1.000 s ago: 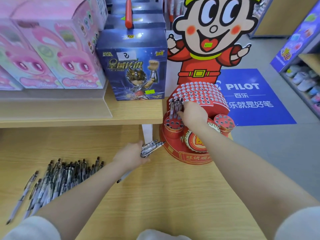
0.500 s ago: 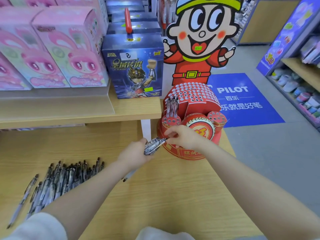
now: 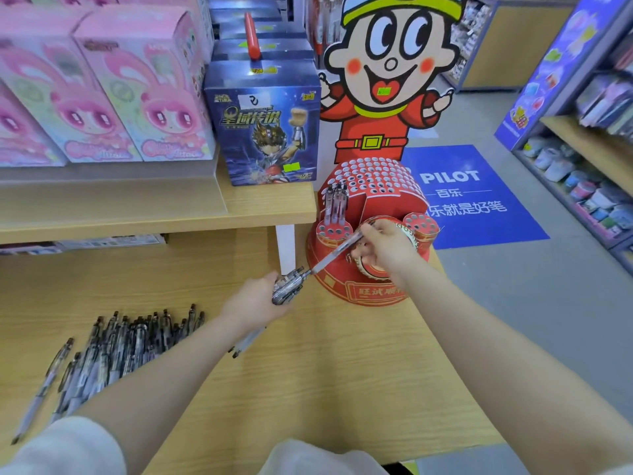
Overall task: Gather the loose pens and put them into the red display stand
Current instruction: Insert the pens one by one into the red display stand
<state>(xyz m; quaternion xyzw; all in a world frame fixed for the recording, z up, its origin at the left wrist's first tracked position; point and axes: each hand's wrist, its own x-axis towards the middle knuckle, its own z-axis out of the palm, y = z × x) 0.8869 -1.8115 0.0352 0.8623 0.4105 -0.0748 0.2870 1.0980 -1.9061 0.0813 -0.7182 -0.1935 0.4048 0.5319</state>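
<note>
The red display stand [image 3: 371, 186] with many round holes stands at the far right of the wooden table, a cartoon figure cut-out behind it. A few pens [image 3: 336, 204] stand upright in its left side. My left hand [image 3: 255, 303] grips a bundle of pens [image 3: 289, 286] just left of the stand's base. My right hand [image 3: 385, 250] pinches a single pen [image 3: 337, 252] in front of the stand; the pen slants down-left towards the bundle. A pile of loose pens [image 3: 116, 344] lies on the table at the left.
A wooden shelf [image 3: 267, 209] above the table carries pink toy boxes [image 3: 137, 87] and a blue figure box [image 3: 263, 121]. A blue PILOT floor mat [image 3: 479, 200] lies beyond the table's right edge. Store shelving [image 3: 582, 159] stands at the right.
My right hand left the upright pens in the stand, came down to the bundle and has drawn one pen out, lifting it up and right. My left hand stayed put.
</note>
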